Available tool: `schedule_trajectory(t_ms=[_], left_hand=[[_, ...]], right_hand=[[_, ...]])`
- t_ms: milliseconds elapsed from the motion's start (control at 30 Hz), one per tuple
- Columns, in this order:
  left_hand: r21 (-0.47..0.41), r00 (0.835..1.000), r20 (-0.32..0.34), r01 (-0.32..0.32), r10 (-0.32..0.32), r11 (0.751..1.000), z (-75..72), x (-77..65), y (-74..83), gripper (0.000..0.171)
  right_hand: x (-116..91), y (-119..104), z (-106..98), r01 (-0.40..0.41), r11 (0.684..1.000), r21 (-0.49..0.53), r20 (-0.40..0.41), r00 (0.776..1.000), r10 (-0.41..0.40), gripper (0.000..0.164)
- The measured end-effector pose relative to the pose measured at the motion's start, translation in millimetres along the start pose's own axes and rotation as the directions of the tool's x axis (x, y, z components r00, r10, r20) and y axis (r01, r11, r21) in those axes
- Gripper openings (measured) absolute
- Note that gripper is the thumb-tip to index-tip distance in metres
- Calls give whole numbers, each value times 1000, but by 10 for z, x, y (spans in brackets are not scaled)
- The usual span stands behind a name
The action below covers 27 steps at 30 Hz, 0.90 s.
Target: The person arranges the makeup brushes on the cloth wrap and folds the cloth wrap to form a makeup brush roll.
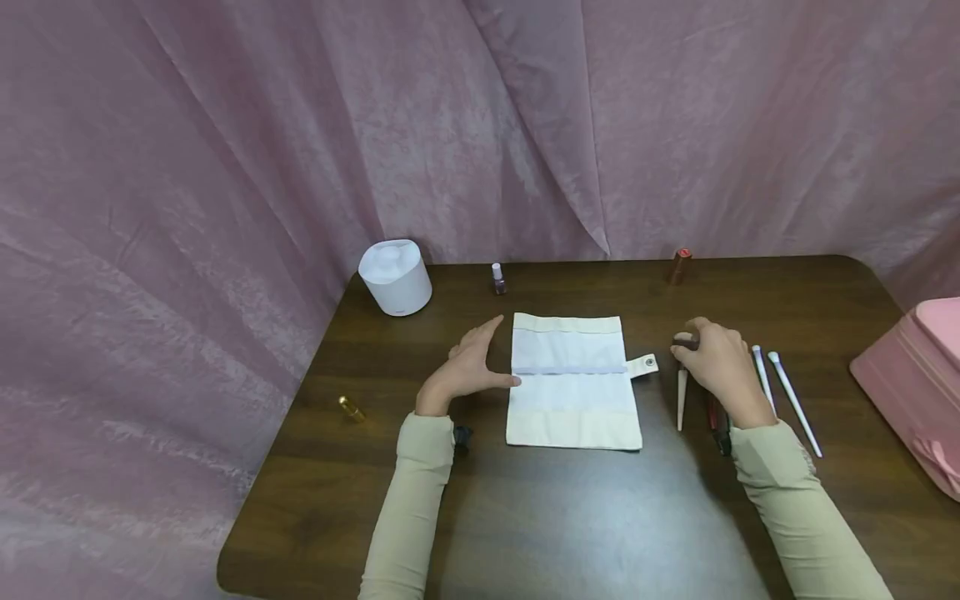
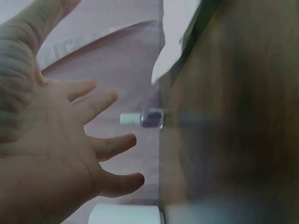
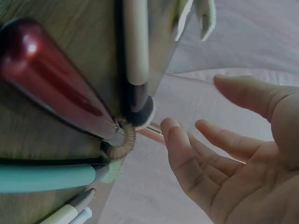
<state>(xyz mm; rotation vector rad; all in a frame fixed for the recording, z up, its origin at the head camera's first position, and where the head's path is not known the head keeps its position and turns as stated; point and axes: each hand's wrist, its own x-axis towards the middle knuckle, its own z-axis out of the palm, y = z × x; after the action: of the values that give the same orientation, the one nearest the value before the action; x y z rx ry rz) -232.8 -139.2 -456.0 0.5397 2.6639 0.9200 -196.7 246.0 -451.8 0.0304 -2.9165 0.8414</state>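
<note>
A white fabric brush roll (image 1: 573, 425) lies unfolded on the table, its snap strap (image 1: 642, 365) sticking out to the right. At its left edge is my left hand (image 1: 472, 367), fingers spread and thumb tip at the cloth; whether they touch I cannot tell. My right hand (image 1: 716, 358) hovers over the makeup brushes with loosely bent fingers and holds nothing. Nearest to it is a cream-handled brush (image 3: 136, 51). Beside that lie a glossy red-handled brush (image 3: 56, 84) and a mint-handled brush (image 3: 46, 178). Two white-handled brushes (image 1: 795, 404) lie farther right.
A white lidded container (image 1: 397, 279) stands at the back left corner, with a small nail polish bottle (image 1: 498, 280) to its right. A gold tube (image 1: 350, 408) lies at left. One brown tube (image 1: 679, 267) stands at the back. A pink case (image 1: 918, 392) is at the right edge.
</note>
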Motion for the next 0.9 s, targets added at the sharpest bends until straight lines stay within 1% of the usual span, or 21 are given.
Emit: schedule_trajectory(t_ms=[67,200,333,533,633,767,900], left_hand=[[-12,1000,22,-7,7,1000,41,23,16,114],[-47,998,61,-19,22,999,104,59,35,114],[-23,994,107,-17,20,1000,150,78,47,111],[16,986,165,-12,9,1000,221,92,11,104],[31,981,194,-10,4,999,236,76,-23,101],[41,975,223,-8,-2,999,234,43,-20,99],[58,973,231,5,-18,998,249,32,-1,100]], right_hand=[[-1,12,30,-18,1000,-16,4,1000,18,43],[-12,35,62,-40,997,-63,20,999,41,43],[-9,44,68,-46,995,-84,26,998,48,39],[13,59,94,-58,992,-108,66,996,65,23],[21,64,120,-59,992,-111,75,995,67,25],[32,62,144,-68,991,-111,72,994,77,32],[44,59,138,-92,989,-112,88,991,102,27]])
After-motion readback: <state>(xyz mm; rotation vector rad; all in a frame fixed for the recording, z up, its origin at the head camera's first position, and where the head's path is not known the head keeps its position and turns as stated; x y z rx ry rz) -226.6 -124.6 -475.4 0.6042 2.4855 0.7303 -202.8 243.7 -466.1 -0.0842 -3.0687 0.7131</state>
